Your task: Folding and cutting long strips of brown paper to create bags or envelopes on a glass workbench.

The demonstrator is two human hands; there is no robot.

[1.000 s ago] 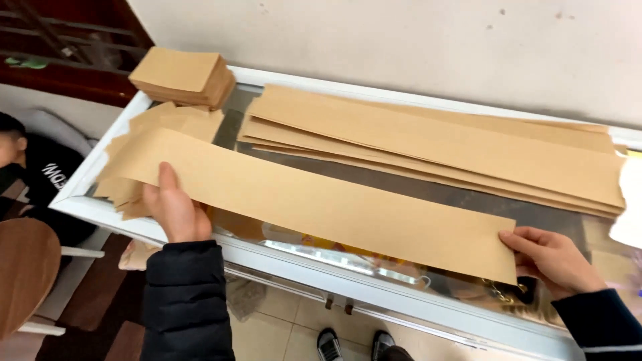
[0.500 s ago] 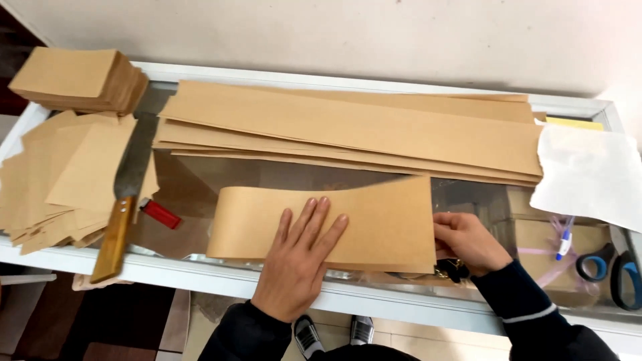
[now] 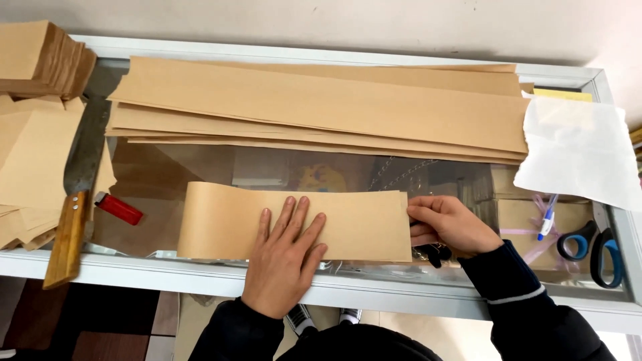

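Glass counter [image 3: 200,167], hands (both) pressing folded kraft sheet [image 3: 361,224]

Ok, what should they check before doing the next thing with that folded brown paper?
1. Left hand flat on the folded brown paper: ok, palm and fingers press it down.
2. Right hand has the loose ends: ok, fingers pinch the right edge.
3. Edges lined up at the right end: cannot tell, the hand covers part of them.
4. Fold pressed sharp at the left end: not ok, it looks rounded.
5. Big knife away from the hands: ok, it lies off to the left beside the red lighter.
6. Scissors out of the way: ok, far right.
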